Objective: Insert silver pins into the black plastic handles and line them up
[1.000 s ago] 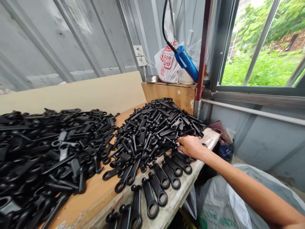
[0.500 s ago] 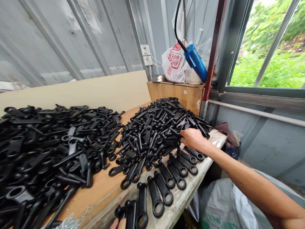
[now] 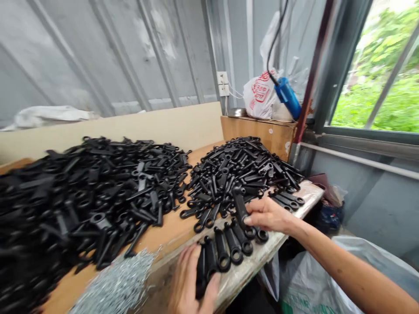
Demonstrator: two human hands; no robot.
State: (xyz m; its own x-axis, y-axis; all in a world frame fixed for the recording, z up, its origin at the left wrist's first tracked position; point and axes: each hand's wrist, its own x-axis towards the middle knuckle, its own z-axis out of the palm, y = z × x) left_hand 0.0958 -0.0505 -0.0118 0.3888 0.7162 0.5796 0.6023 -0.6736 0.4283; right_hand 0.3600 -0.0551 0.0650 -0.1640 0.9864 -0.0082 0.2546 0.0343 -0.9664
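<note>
Between the thumb and fingers of my right hand (image 3: 266,213) is a black ring-ended lever (image 3: 240,207), tilted over the front row with its ring end toward me. My left hand (image 3: 188,283) is at the left end of the row, thumb and fingers closed around the end black levers (image 3: 201,266), partly hidden by it. Several more levers (image 3: 222,248) lie side by side along the table's front edge, rings facing me. Behind them rises a heap of the same levers (image 3: 225,174).
A bigger heap of black levers (image 3: 98,187) covers the left of the table (image 3: 166,224). Thin silvery metal pieces (image 3: 114,283) lie in a pile at the front. A blue tool (image 3: 288,98) hangs by its cord near a white bag (image 3: 260,96). Plastic sacks (image 3: 307,279) stand below right.
My right hand has come away from the heap toward the row, bringing a black lever. The view has swung left, showing more of my left hand and the silvery pile.
</note>
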